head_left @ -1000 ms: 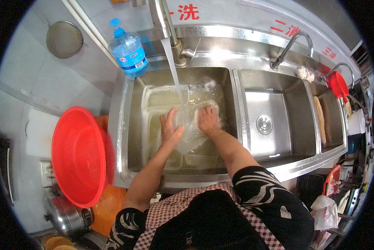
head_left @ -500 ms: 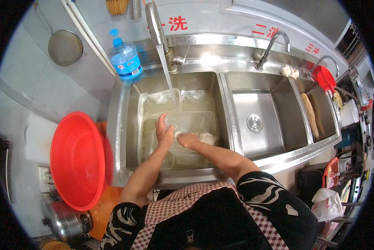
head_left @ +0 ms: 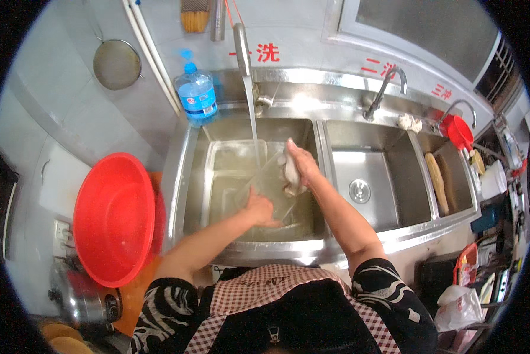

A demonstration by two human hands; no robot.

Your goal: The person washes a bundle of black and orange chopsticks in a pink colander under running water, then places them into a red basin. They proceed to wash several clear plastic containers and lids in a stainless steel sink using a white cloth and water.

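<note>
1. One hand, my left hand (head_left: 260,209), is gripping a tilted clear container (head_left: 270,184) mid-frame
2. My right hand (head_left: 304,164) is holding a pale cloth (head_left: 291,177) beside it
3. Running water (head_left: 252,115), upper centre, is possibly slicking my left grip, risking a slip

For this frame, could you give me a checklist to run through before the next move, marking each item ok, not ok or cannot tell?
1. White cloth in the right hand: ok.
2. Left hand at the clear container: ok, on its near side.
3. Left fingers gripping firmly: cannot tell, the hand is blurred.
4. Tap running: ok, water falls into the left basin.
5. Pump bottle upright: ok.
6. Container's underside clean: cannot tell, hidden from this view.
</note>
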